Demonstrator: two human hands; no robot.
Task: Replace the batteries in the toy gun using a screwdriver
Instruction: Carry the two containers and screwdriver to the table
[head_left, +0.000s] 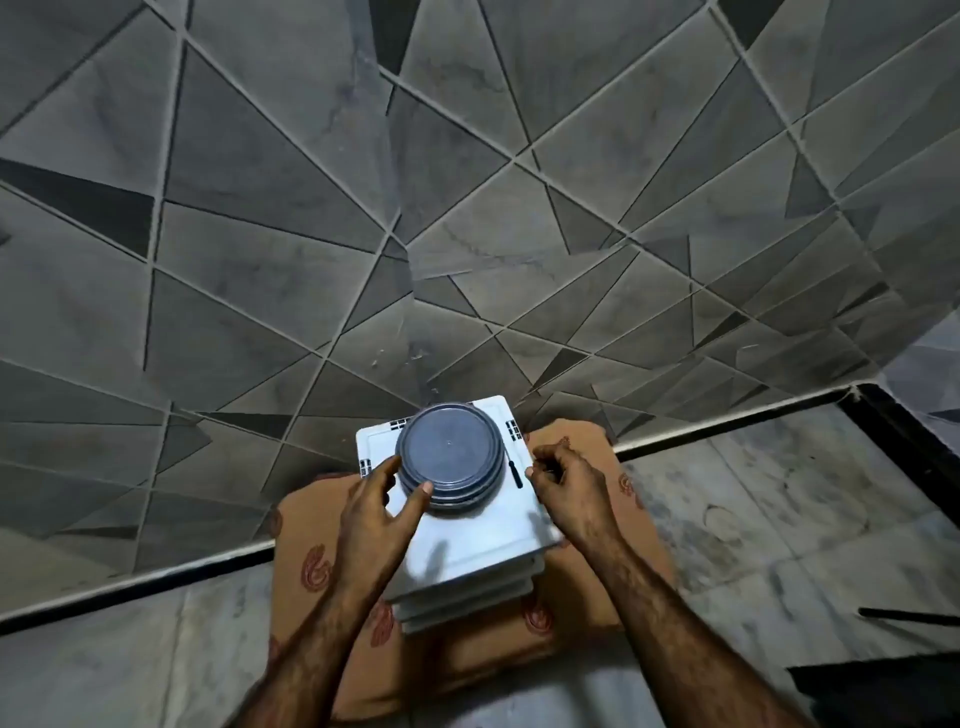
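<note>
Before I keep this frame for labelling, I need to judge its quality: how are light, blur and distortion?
Head view: dim, even light with no glare. The wide-angle lens bows the grout lines of the tiled wall. The near edge of the white stool is smeared by blur. The lidded round container and screwdriver read fairly sharp. Faint soft shadows lie on the stool top.

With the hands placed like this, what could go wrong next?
1. The screwdriver lies loose near the right edge of the stool. A tilt, or a nudge from the right hand beside it, could send it off the edge.
2. The left hand holds the container only at its side. The container might slide on the smooth top if the stool moves.
</note>
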